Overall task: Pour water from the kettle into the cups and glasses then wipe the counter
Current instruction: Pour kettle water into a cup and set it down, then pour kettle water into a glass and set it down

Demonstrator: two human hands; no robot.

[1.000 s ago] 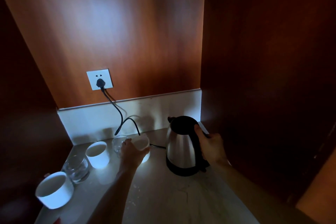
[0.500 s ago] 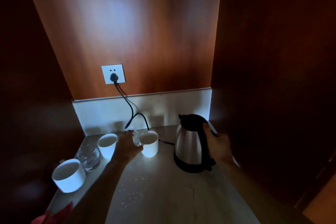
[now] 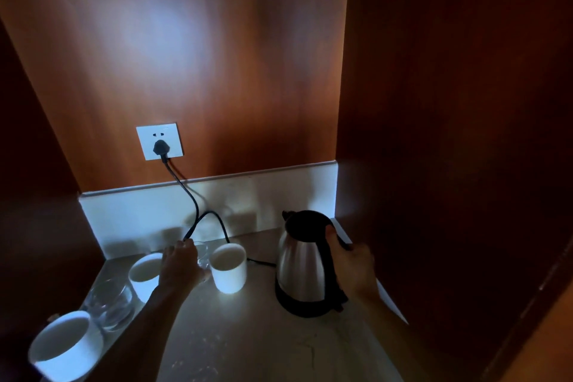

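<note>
A steel kettle (image 3: pixel 302 270) with a black lid and handle stands on its base on the counter (image 3: pixel 254 335). My right hand (image 3: pixel 353 267) is closed around the kettle's handle. A white cup (image 3: pixel 229 270) stands left of the kettle. My left hand (image 3: pixel 181 267) is curled around a clear glass (image 3: pixel 203 254) just behind and left of that cup; the hand hides most of the glass. Further left stand another white cup (image 3: pixel 144 273), a second clear glass (image 3: pixel 108 304) and a third white cup (image 3: pixel 65 347) at the near left edge.
A black cord (image 3: pixel 192 195) runs from the wall socket (image 3: pixel 159 141) down to the kettle's base, passing behind the cups. Dark wooden panels close the counter in on the left and right, with a white backsplash (image 3: pixel 248 195) behind. The light is dim.
My left hand set the white cup down beside the kettle, let go of it and shifted to the glass behind it. My right hand and the kettle stayed put.
</note>
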